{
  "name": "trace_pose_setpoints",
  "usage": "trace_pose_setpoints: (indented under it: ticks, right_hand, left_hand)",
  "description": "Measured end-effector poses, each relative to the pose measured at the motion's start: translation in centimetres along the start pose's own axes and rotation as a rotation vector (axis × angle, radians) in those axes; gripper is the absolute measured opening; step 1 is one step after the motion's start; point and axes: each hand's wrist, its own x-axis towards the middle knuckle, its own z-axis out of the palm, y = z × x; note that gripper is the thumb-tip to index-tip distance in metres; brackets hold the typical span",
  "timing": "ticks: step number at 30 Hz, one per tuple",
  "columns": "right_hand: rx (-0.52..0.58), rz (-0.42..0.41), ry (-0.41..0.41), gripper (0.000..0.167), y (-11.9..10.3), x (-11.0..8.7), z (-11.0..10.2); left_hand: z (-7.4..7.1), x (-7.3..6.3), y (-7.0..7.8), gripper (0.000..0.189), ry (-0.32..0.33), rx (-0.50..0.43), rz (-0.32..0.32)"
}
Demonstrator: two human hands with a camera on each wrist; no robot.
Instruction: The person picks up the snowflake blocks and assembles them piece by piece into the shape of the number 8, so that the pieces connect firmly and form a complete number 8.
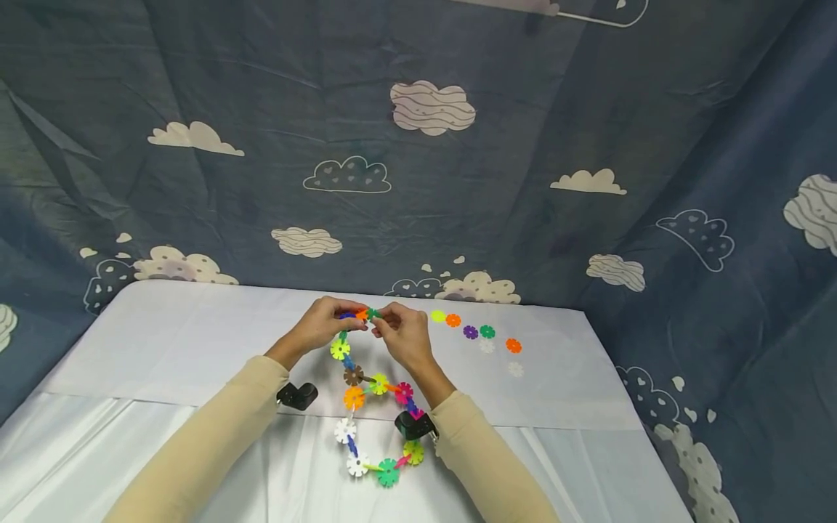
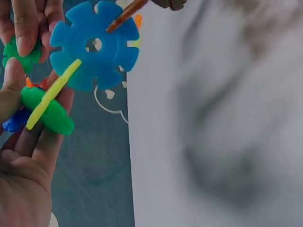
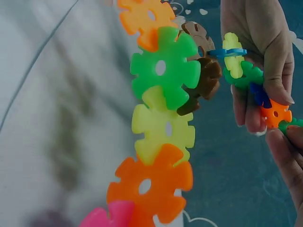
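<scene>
A chain of colourful notched plastic discs hangs between my hands and the table. My left hand pinches its upper end at a dark blue disc and an orange disc. Thumb and fingers of my right hand hold a green disc against the orange one, edge to edge. Below the left hand, the chain runs through a yellow disc, a light blue disc and a brown disc. Farther down it forms a loop, with a white disc at the near end.
Loose discs lie on the white table right of my hands, among them a yellow disc, a purple disc and an orange disc. A dark curtain with clouds hangs behind the table.
</scene>
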Motion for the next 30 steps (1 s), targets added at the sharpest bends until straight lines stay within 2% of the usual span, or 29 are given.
trace_pose_setpoints:
  ticks: [6, 9, 12, 15, 20, 25, 30]
  right_hand:
    - [-0.092, -0.054, -0.008, 0.004, -0.3, 0.1, -0.4]
    - [-0.114, -0.051, -0.013, 0.005, -0.3, 0.1, -0.6]
    - [-0.1, -0.018, -0.007, 0.005, -0.2, 0.0, -0.8]
    - [-0.077, 0.017, 0.007, 0.006, -0.1, -0.1, -0.9]
    - [-0.059, 0.041, 0.02, 0.007, 0.0, 0.0, -0.9]
    - [-0.031, 0.033, 0.022, 0.007, 0.0, 0.2, -1.0]
    - [-0.013, 0.04, 0.009, 0.007, 0.0, 0.2, -0.9]
  left_hand:
    - [0.2, -0.1, 0.7, 0.032, 0.057, 0.07, 0.023]
    - [0.3, 0.0, 1.0, 0.033, 0.082, 0.091, 0.011]
    - [0.2, 0.0, 1.3, 0.037, 0.073, 0.093, -0.004]
    - [0.0, 0.1, 1.4, 0.038, 0.024, 0.04, -0.028]
    - [-0.3, 0.3, 1.7, 0.031, -0.034, -0.07, -0.079]
    - [-0.3, 0.7, 2.0, 0.031, -0.029, -0.104, -0.143]
    - [-0.4, 1.0, 2.2, 0.032, -0.009, -0.196, -0.227]
